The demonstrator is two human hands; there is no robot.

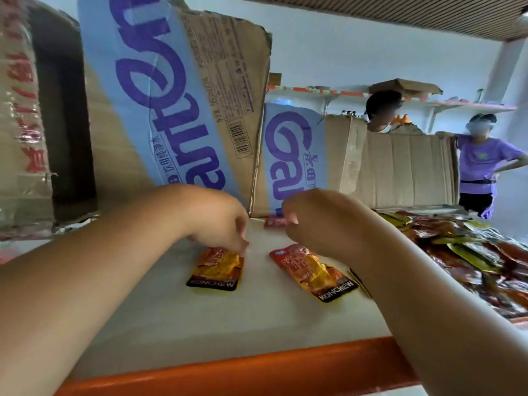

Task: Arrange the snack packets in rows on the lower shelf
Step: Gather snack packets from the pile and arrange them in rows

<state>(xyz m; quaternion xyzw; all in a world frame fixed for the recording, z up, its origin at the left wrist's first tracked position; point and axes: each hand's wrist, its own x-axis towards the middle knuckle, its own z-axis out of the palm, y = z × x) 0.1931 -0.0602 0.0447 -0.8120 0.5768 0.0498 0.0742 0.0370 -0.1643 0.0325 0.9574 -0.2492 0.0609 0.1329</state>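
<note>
1. Snack packets (pixel 220 272) are the business here: two orange ones lie flat on the white lower shelf (pixel 200 324), side by side but apart, with their labels toward its orange front edge (pixel 257 372). This looks like the start of a row.
2. Of the pair, the left packet (pixel 213 278) lies fairly straight. The left hand (pixel 217 221) pinches its far end with curled fingers (pixel 241 244), probably to square it up.
3. Beside it, the right packet (pixel 311 272) lies askew, its far end tucked under the right hand (pixel 320 221). That hand is curled, but I cannot tell whether its fingers grip anything.
4. At the back, a small red packet (pixel 275 222) sits against the foot of the boxes, close to the right hand.
5. Under the right forearm a dark-edged packet (pixel 360 281) peeks out, making four loose packets in all.
6. At the shelf's right end a heap of packets (pixel 471 252) serves as the supply, too jumbled to count.
7. Behind stand two printed cardboard boxes (pixel 177 95), which limit the depth, so rows likely must run along the front.
</note>
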